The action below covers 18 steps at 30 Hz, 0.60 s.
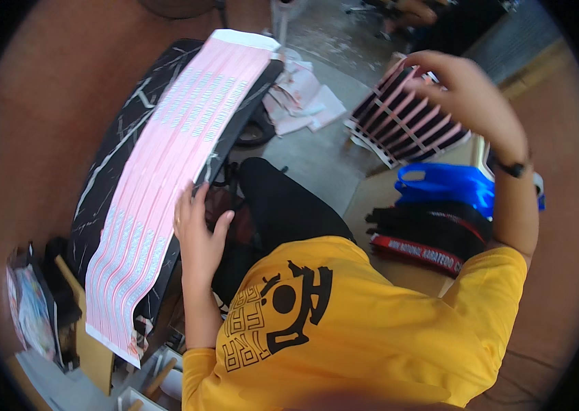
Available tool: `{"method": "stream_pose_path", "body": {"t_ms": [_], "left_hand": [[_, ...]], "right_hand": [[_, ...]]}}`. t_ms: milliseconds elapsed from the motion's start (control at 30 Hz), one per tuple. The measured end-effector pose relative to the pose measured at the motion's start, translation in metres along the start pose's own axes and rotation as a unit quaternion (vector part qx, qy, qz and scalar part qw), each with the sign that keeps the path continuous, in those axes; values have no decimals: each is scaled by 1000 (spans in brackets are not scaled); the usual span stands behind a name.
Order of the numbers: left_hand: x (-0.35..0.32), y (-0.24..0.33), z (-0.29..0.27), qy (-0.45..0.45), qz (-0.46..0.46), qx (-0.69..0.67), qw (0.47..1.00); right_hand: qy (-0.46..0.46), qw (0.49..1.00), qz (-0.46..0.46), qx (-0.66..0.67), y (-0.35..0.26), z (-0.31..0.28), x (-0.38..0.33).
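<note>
- Head view: the black tabletop [119,140], veined with white like marble, slants across the left side.
- The long pink sheet [166,151] lies along the tabletop, with 2 blocks of grey-blue printing; its near end hangs in waves past the edge.
- The dark slatted piece [399,123], crossed by pink strips, sits at the upper right, under the right hand.
- The black-and-red stack [433,229] of bands lies on a beige surface [375,188] by the right arm.
- The blue bag [443,181] is between that stack and the slatted piece.
- Pink scraps [296,96] lie beyond the tabletop's right edge.
- The right hand [457,96] is curled and blurred; whether its fingers pinch a strip, I cannot tell.
- The left hand [200,222] is at the sheet's right edge, fingers loosely spread, thumb apart; contact is unclear.
- A dark wristband [510,168] circles the right wrist.
</note>
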<state>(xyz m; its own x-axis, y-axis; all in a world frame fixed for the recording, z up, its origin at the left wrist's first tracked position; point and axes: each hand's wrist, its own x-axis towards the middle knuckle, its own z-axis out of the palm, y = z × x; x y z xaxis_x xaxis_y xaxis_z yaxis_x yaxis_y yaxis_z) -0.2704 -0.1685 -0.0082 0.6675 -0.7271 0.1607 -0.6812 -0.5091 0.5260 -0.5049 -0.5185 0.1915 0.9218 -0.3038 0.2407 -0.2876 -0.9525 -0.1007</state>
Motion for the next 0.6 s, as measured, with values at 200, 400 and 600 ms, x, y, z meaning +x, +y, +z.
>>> {"method": "stream_pose_path", "body": {"t_ms": [200,400,600], "left_hand": [[-98,-48,2,472,-181,-354,787],[-176,-150,-59,745,-372,-200,516],[-266,-209,-83,588,-492,-516,382]], "right_hand": [[-116,976,80,166,1,203,141],[-32,918,303,255,91,359,260],[9,978,202,47,176,428,327]]}}
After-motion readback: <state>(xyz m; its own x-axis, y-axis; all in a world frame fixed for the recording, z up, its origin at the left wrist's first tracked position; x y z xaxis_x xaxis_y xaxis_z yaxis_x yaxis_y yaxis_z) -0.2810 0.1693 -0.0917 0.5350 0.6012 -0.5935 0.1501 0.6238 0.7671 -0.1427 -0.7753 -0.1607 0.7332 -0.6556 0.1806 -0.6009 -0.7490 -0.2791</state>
